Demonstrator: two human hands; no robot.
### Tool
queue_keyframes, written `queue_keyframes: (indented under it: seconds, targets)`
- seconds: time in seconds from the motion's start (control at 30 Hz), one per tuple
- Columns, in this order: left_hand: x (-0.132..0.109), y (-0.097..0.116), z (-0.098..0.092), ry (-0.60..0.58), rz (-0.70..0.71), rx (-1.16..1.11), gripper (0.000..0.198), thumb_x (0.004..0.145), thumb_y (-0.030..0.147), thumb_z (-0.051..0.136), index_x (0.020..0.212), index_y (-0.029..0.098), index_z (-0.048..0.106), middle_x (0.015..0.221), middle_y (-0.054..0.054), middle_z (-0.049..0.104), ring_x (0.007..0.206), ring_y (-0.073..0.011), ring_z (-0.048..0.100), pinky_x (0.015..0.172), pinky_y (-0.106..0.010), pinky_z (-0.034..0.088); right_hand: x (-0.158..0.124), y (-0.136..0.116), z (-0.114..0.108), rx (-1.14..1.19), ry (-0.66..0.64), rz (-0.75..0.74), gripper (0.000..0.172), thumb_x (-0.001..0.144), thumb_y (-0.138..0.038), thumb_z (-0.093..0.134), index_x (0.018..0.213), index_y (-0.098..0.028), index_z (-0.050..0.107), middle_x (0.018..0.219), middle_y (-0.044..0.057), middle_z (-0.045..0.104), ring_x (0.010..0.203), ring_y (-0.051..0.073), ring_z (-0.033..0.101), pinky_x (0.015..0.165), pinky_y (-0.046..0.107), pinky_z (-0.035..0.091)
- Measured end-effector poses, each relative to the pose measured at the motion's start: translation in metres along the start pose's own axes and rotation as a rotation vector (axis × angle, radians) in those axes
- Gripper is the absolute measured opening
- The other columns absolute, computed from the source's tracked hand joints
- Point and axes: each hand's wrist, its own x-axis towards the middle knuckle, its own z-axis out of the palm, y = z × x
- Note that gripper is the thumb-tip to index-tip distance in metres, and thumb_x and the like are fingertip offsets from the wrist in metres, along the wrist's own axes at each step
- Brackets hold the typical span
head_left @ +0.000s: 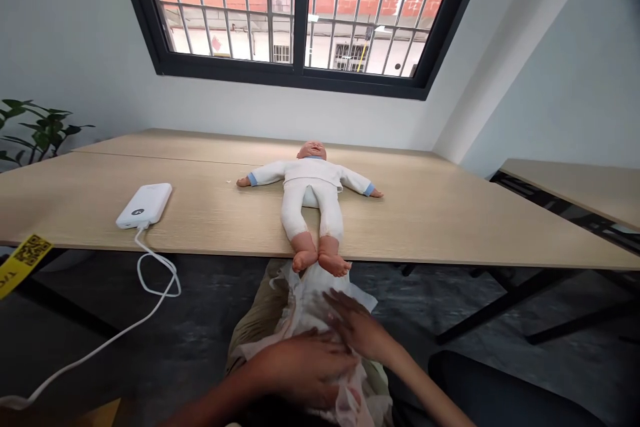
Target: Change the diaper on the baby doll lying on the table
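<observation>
My left hand [307,367] lies across a thin white cloth [311,290] on my lap, with its fingers stretched out flat. Just beyond it, my right hand [360,327] rests on or close above the same cloth, its fingers extended and smeared by motion. The cloth is crumpled, with pinkish patches near the bottom; its exact kind cannot be made out. On the table ahead, a baby doll [313,177] in a white top and white trousers with blue cuffs lies on its back, arms spread. Its bare feet [320,260] reach over the front edge, above the cloth.
The wooden table [425,220] spans the view below a barred window [295,73]. A white power bank [145,205] sits at the left, its white cable [145,320] hanging off the edge. A dark chair [500,387] stands at the lower right, a plant [43,133] at the far left.
</observation>
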Motion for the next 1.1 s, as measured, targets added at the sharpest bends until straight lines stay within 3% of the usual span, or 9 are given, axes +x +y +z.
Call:
queue_keyframes:
  seconds: [0.1, 0.2, 0.4, 0.63, 0.8, 0.93, 1.0, 1.07, 1.1]
  targets:
    - [-0.005, 0.006, 0.002, -0.148, -0.073, 0.118, 0.053, 0.088, 0.039, 0.059, 0.141, 0.032, 0.051, 0.143, -0.008, 0.054, 0.140, -0.0442, 0.034, 0.114, -0.064, 0.015, 0.001, 0.000, 0.009, -0.150, -0.075, 0.212, 0.066, 0.098, -0.054, 0.033, 0.154, -0.020, 0.029, 0.159, 0.015, 0.022, 0.147, 0.036, 0.021, 0.118, 0.058, 0.018]
    - [-0.007, 0.009, 0.000, -0.186, -0.108, 0.151, 0.056, 0.091, 0.040, 0.056, 0.146, 0.035, 0.045, 0.149, -0.007, 0.047, 0.143, -0.0432, 0.028, 0.114, -0.065, 0.015, -0.004, 0.005, 0.003, -0.238, -0.084, 0.311, 0.065, 0.099, -0.052, 0.031, 0.154, -0.016, 0.028, 0.156, 0.022, 0.026, 0.145, 0.038, 0.026, 0.117, 0.057, 0.019]
    - [-0.006, 0.000, 0.005, -0.106, -0.028, 0.125, 0.050, 0.093, 0.042, 0.053, 0.142, 0.034, 0.051, 0.141, -0.006, 0.056, 0.141, -0.0407, 0.035, 0.114, -0.059, 0.023, -0.002, 0.002, 0.000, -0.173, 0.111, 0.007, 0.046, 0.099, -0.048, 0.039, 0.143, -0.041, 0.046, 0.161, 0.004, 0.024, 0.150, 0.033, 0.014, 0.117, 0.063, 0.010]
    - [-0.009, 0.000, 0.005, -0.073, -0.023, 0.083, 0.046, 0.092, 0.041, 0.056, 0.137, 0.033, 0.056, 0.135, -0.006, 0.060, 0.134, -0.0380, 0.045, 0.114, -0.056, 0.022, 0.013, 0.002, 0.015, -0.202, 0.179, 0.024, 0.038, 0.098, -0.033, 0.042, 0.125, -0.022, 0.066, 0.147, 0.013, 0.048, 0.143, 0.033, 0.035, 0.117, 0.060, 0.018]
    - [-0.006, 0.010, -0.003, -0.049, -0.038, 0.026, 0.036, 0.089, 0.042, 0.059, 0.123, 0.033, 0.064, 0.126, -0.002, 0.065, 0.122, -0.0324, 0.054, 0.107, -0.046, 0.035, 0.002, 0.005, 0.016, -0.191, 0.229, -0.089, 0.030, 0.098, -0.034, 0.045, 0.104, -0.024, 0.073, 0.134, 0.011, 0.058, 0.132, 0.030, 0.047, 0.115, 0.055, 0.027]
    - [-0.010, 0.005, -0.030, 0.180, -0.120, -0.016, 0.028, 0.092, 0.043, 0.053, 0.102, 0.022, 0.068, 0.106, -0.003, 0.070, 0.102, -0.0256, 0.062, 0.092, -0.033, 0.044, -0.006, 0.012, 0.006, -0.094, 0.373, -0.117, 0.035, 0.097, -0.037, 0.044, 0.125, -0.026, 0.064, 0.141, 0.013, 0.049, 0.135, 0.028, 0.042, 0.111, 0.047, 0.036]
    - [-0.019, -0.003, -0.047, 0.348, -0.220, 0.049, 0.031, 0.093, 0.043, 0.049, 0.089, 0.018, 0.065, 0.094, -0.005, 0.070, 0.091, -0.0237, 0.063, 0.084, -0.030, 0.046, -0.013, 0.021, -0.003, -0.028, 0.487, -0.037, 0.040, 0.097, -0.041, 0.042, 0.127, -0.021, 0.059, 0.130, 0.016, 0.056, 0.123, 0.028, 0.053, 0.102, 0.044, 0.044]
    - [-0.029, -0.013, -0.059, 0.436, -0.345, 0.119, 0.034, 0.094, 0.045, 0.045, 0.084, 0.017, 0.062, 0.085, -0.005, 0.067, 0.083, -0.0218, 0.061, 0.076, -0.029, 0.045, -0.022, 0.030, -0.011, 0.046, 0.470, 0.159, 0.039, 0.096, -0.048, 0.041, 0.102, -0.019, 0.065, 0.098, 0.014, 0.067, 0.093, 0.027, 0.066, 0.084, 0.040, 0.051]
    - [-0.034, -0.019, -0.061, 0.445, -0.398, 0.131, 0.035, 0.094, 0.046, 0.044, 0.086, 0.017, 0.061, 0.084, -0.005, 0.067, 0.080, -0.0212, 0.061, 0.074, -0.029, 0.045, -0.027, 0.033, -0.013, 0.121, 0.371, 0.280, 0.044, 0.095, -0.054, 0.039, 0.085, -0.019, 0.064, 0.081, 0.012, 0.067, 0.076, 0.025, 0.066, 0.073, 0.036, 0.052]
